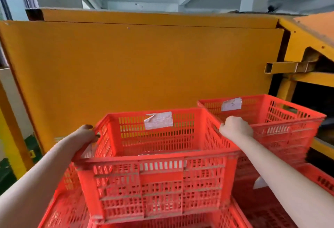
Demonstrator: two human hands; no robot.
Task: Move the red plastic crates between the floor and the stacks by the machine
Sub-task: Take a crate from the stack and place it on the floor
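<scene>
Head view, crate handling beside a yellow machine. The left hand [86, 135] grasps the left end rim of the front crate [159, 182], fingers curled round the edge. The right hand [235, 127] is clenched over the right end rim of the same crate, with its knuckles uppermost. Both forearms reach in from the lower corners of the view.

The front crate is red, slotted and open-topped. It stands upright with a slight tilt, directly above the lower crates [63, 209], which are also red and fill the bottom edge of the view. Whether it rests on them or is held just clear cannot be told. A white label [158, 120], partly peeled, sits on its far wall.

The second crate [282, 124] stands just beside the front crate, behind it and to the right, on top of a stack. Its top rim is higher in the view, and it carries a paper tag [231, 104] on its far wall. The right hand lies between the two crates.

Behind both crates stands the flat machine panel [144, 64]. To its right is the yellow steel frame [296, 68], with a square tube projecting toward the panel
</scene>
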